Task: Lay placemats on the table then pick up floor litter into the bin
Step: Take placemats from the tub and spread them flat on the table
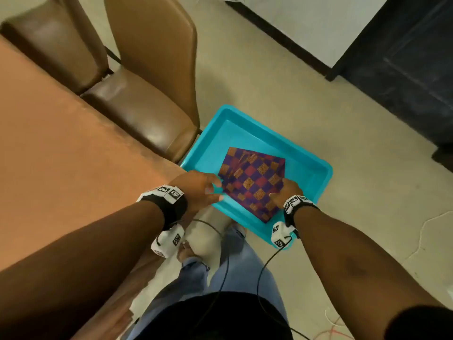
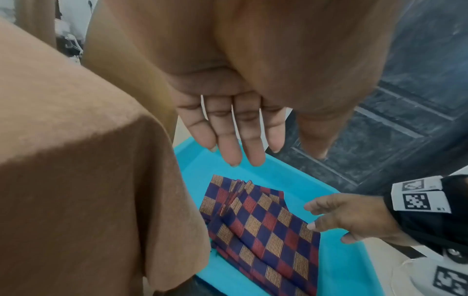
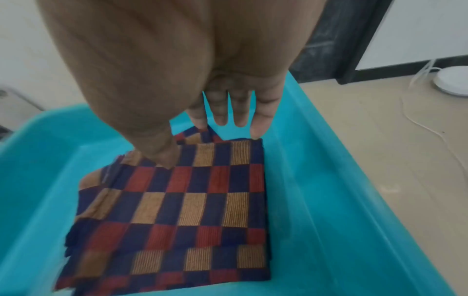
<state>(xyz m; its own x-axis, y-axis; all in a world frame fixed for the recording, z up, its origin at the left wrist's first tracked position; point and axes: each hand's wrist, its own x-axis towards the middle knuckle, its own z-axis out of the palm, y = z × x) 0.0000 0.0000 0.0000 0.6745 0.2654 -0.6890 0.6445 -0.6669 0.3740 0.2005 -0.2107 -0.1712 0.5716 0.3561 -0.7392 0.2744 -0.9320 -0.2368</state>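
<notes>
A stack of checkered placemats [image 1: 252, 182] in purple, red and gold lies in a turquoise tray [image 1: 215, 148] on the floor beside the table [image 1: 61, 143]. My right hand [image 1: 285, 190] is at the stack's right corner. In the right wrist view its thumb [image 3: 164, 156] presses on the top placemat [image 3: 190, 200] while the fingers reach past the far edge, pinching it. My left hand [image 1: 201, 190] hovers at the stack's left edge. In the left wrist view its fingers [image 2: 253, 144] are straight above the tray [image 2: 278, 176], apart from the placemats [image 2: 266, 226].
Two brown padded chairs [image 1: 137, 111] stand against the table's side, just behind the tray. A dark door [image 1: 404, 69] is at the back right. A white round device [image 3: 453, 82] with a cable sits on the floor. My legs [image 1: 220, 278] stand close to the tray.
</notes>
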